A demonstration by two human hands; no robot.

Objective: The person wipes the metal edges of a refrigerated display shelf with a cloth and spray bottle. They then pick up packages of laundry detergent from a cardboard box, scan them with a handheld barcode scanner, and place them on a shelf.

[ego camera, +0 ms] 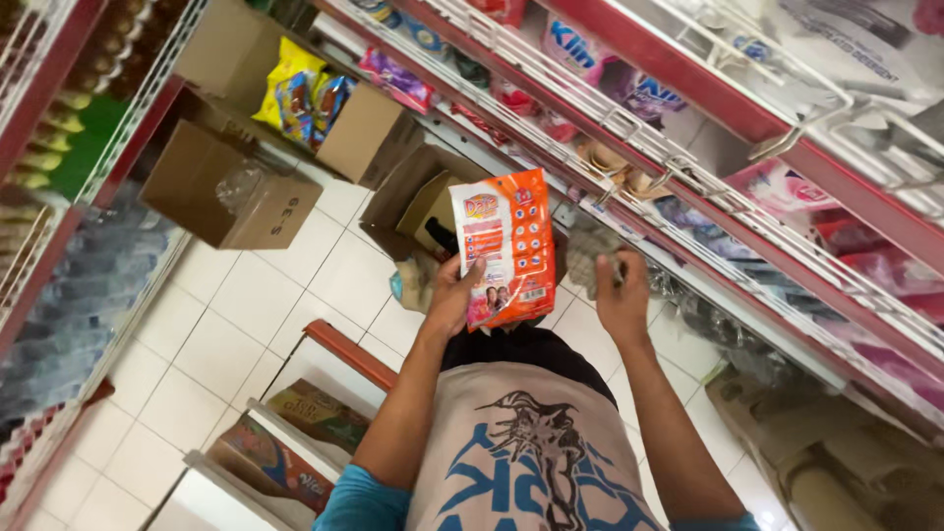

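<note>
My left hand (454, 295) grips an orange and white packet (503, 246) by its lower edge and holds it upright in front of my chest. Just to its right, my right hand (623, 297) is curled around a crumpled greyish piece of wrap (588, 258); what it is exactly cannot be made out. Both hands are raised over the white tiled floor (226, 334), close to the red-railed shelves (688, 187) on the right.
Open cardboard boxes (231, 187) stand on the floor ahead, one holding yellow snack bags (295, 88). An open brown box (418, 197) lies behind the packet. Shelves of pink and white pouches (787, 192) run along the right, and bottle racks (69, 285) along the left. A low shelf with boxes (295, 433) is at the bottom left.
</note>
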